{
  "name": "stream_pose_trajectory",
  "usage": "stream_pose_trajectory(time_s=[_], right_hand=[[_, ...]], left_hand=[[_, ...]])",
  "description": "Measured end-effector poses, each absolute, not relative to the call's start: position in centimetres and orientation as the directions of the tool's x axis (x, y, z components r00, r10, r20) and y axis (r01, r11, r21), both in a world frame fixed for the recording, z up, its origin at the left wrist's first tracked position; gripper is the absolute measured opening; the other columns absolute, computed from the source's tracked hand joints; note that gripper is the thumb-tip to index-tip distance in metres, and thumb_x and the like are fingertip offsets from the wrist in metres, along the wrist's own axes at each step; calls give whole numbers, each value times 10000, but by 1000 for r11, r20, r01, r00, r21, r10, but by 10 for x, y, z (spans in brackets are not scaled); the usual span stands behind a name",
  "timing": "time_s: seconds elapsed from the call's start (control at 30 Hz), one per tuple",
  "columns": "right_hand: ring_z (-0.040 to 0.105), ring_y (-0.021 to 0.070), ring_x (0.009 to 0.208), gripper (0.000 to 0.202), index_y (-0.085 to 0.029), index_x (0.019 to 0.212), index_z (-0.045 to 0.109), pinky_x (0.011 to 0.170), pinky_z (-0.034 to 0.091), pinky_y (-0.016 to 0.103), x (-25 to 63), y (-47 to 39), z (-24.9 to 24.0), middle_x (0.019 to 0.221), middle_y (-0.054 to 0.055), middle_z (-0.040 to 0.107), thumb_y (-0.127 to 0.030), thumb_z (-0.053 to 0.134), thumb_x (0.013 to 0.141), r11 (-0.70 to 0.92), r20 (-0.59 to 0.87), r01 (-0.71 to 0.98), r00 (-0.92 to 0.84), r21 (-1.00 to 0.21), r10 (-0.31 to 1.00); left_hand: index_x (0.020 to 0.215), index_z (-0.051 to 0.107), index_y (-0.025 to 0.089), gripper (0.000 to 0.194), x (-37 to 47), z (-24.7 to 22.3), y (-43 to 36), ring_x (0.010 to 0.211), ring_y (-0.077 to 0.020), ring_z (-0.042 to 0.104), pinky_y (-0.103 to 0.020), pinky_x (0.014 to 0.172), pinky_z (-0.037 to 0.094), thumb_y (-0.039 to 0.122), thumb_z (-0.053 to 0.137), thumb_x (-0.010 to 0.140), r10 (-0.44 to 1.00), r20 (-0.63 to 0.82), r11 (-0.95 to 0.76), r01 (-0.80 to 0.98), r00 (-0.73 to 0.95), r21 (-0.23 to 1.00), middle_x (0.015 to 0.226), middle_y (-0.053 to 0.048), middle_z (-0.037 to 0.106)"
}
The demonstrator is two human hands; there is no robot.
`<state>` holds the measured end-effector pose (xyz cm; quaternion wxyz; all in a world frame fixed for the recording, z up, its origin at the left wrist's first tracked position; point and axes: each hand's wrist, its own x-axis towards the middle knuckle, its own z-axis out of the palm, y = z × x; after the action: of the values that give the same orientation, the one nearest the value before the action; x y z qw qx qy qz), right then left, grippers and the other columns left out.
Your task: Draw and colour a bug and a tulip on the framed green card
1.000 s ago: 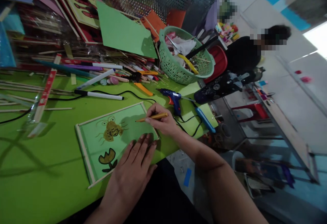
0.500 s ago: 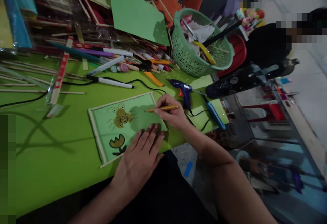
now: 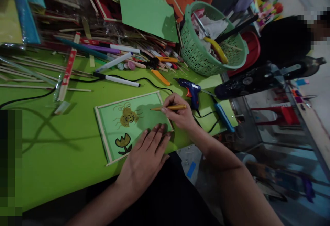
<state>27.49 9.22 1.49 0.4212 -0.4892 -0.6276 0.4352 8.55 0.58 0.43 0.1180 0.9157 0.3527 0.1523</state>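
Note:
A green card [image 3: 108,124] framed with thin wooden sticks lies on the green table. Drawn on it are a brownish-yellow bug [image 3: 129,117] with wavy legs and, below that, a tulip [image 3: 123,140] outlined in black. My left hand [image 3: 144,153] rests flat across the card's lower right part, fingers stretched out. Between the fingers of my right hand [image 3: 179,114] is a golden-yellow pen [image 3: 174,107], its tip pointing left over the card, right of the bug. Whether the tip touches the paper I cannot tell.
A blue glue gun [image 3: 190,90] lies right of the card, near a green basket [image 3: 206,52] full of odds and ends. White markers [image 3: 122,81], an orange-handled tool [image 3: 161,77] and several wooden sticks lie behind. A black sewing-machine-like body [image 3: 247,81] stands at the right, with a person beyond.
The whole view has shifted, so everything sits slightly farther right. Both hands keep nearly the same place on the card, the pen still in my right hand.

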Motion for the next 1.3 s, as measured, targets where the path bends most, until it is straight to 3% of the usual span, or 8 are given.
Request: stream_pose_trajectory(time_s=[1.3], right_hand=[[473, 98, 619, 117, -222, 826, 578, 570, 388, 248, 274, 89, 19, 732, -46, 541, -237, 694, 842, 150, 110, 286, -150, -946, 983]], left_hand=[[1518, 411, 157, 525, 87, 5, 3, 1456, -252, 393, -447, 1205, 300, 362, 412, 1034, 706, 169, -696, 628, 688, 349, 1586, -114, 417]])
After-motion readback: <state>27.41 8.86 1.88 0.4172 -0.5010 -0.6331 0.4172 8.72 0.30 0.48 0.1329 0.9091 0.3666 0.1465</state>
